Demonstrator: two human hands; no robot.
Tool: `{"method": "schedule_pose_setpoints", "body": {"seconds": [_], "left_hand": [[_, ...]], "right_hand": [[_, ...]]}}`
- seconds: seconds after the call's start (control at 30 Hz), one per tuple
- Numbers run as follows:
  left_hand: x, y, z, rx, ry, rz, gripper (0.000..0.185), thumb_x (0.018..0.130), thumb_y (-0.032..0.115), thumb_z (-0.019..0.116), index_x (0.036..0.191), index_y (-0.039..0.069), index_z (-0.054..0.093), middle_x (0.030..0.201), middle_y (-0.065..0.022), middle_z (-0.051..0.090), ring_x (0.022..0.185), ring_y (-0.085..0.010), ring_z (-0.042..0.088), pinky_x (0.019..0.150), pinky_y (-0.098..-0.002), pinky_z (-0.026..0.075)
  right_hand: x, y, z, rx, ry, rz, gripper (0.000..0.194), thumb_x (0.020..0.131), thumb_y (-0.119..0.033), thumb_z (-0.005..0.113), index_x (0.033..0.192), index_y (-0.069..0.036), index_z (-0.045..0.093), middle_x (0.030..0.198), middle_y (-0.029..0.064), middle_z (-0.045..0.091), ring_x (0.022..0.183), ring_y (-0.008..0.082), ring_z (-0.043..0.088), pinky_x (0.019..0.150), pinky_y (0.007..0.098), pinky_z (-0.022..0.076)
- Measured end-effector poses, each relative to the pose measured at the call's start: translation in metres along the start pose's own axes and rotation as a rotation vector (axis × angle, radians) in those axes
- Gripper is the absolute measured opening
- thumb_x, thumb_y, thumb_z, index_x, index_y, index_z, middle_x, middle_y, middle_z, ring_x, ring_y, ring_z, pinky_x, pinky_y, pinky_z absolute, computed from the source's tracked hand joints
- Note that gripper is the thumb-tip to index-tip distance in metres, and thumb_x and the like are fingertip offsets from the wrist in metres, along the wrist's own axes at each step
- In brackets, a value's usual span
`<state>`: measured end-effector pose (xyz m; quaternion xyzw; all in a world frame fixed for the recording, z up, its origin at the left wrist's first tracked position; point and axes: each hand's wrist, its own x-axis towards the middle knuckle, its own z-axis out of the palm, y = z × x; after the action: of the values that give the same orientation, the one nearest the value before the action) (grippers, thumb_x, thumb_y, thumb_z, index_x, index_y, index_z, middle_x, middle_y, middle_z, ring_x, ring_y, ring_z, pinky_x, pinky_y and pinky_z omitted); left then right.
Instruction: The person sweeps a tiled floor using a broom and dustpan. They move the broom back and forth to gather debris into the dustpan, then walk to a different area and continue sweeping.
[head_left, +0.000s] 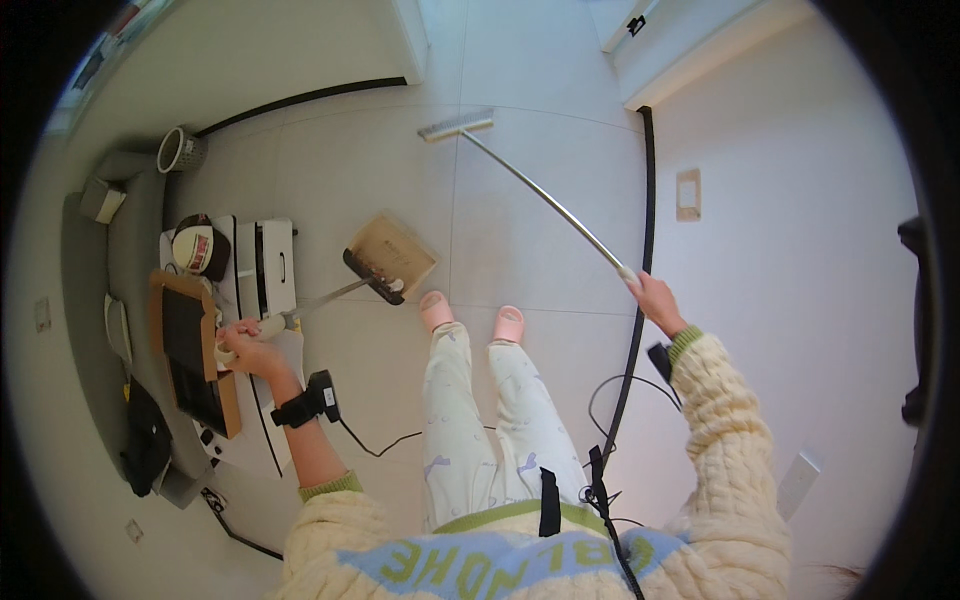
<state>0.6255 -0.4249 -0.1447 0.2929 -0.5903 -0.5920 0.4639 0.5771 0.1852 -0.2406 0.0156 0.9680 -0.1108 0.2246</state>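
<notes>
My right hand (657, 301) grips the light-coloured end of a long metal broom handle (551, 201). The pole slants away to a broom head (456, 126) with pale bristles, out over the tiled floor. In my left hand (255, 351) is the white grip of a long-handled dustpan (394, 251). Its brown pan lies left of my feet, the mouth turned away from me. Small debris (386, 279) and a whitish scrap gather along the pan's black back edge. The pink slippers (508, 324) on my feet are close to the pan.
Left stands a white table (262, 420) bearing an open cardboard box (229, 405) and caps (196, 251). Behind it is a grey sofa (139, 225), with a wastebasket (181, 150) beyond. A wall with black skirting (649, 195) runs along the right. Cables (379, 454) hang near my legs.
</notes>
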Motion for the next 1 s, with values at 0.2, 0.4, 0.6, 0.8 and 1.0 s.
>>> {"method": "schedule_pose_setpoints", "body": {"seconds": [0.2,0.4,0.6,0.8,1.0], "left_hand": [[-0.013,0.013,0.02,0.023,-0.068,0.019,0.017,0.074,0.009,0.046,0.061,0.006,0.036,0.049,-0.0031,0.039,0.045,-0.0127,0.04,0.05,-0.0256,0.037],[-0.043,0.002,0.047,0.04,-0.081,0.042,0.019,0.073,0.007,0.045,0.056,0.007,0.034,0.048,-0.0037,0.042,0.043,-0.0112,0.038,0.047,-0.0239,0.034],[-0.061,0.002,0.05,0.026,-0.126,0.041,0.019,0.074,0.006,0.044,0.058,0.007,0.034,0.049,-0.0033,0.044,0.044,-0.0092,0.035,0.046,-0.0228,0.03],[-0.068,0.006,0.041,0.044,-0.145,0.02,0.019,0.075,0.005,0.043,0.059,0.008,0.033,0.051,-0.0032,0.045,0.046,-0.0085,0.034,0.046,-0.0229,0.029],[-0.071,-0.001,0.032,0.084,-0.129,0.08,0.019,0.074,0.004,0.042,0.058,0.007,0.033,0.05,-0.0028,0.043,0.046,-0.0085,0.033,0.046,-0.0234,0.029]], "right_hand": [[0.066,-0.121,0.038,0.402,-0.168,0.134,0.033,0.086,-0.034,0.044,0.086,-0.002,0.051,0.063,0.0148,0.057,0.046,0.0261,0.056,0.049,0.039,0.0459],[0.051,-0.104,0.067,0.269,-0.244,0.172,0.03,0.085,-0.033,0.044,0.087,-0.004,0.051,0.07,0.0172,0.059,0.053,0.0298,0.058,0.053,0.041,0.0462],[-0.053,0.011,0.047,-0.197,-0.167,0.116,0.032,0.082,-0.039,0.047,0.093,-0.009,0.051,0.074,0.0177,0.059,0.07,0.0369,0.058,0.061,0.0478,0.0454],[-0.066,0.032,-0.007,-0.237,-0.137,0.089,0.028,0.082,-0.037,0.05,0.085,-0.008,0.053,0.066,0.0157,0.057,0.063,0.0358,0.055,0.056,0.0456,0.0423],[0.02,-0.068,0.028,-0.108,-0.028,-0.134,0.031,0.084,-0.038,0.048,0.089,-0.008,0.053,0.07,0.0151,0.059,0.067,0.0344,0.057,0.056,0.0448,0.0431]]}}
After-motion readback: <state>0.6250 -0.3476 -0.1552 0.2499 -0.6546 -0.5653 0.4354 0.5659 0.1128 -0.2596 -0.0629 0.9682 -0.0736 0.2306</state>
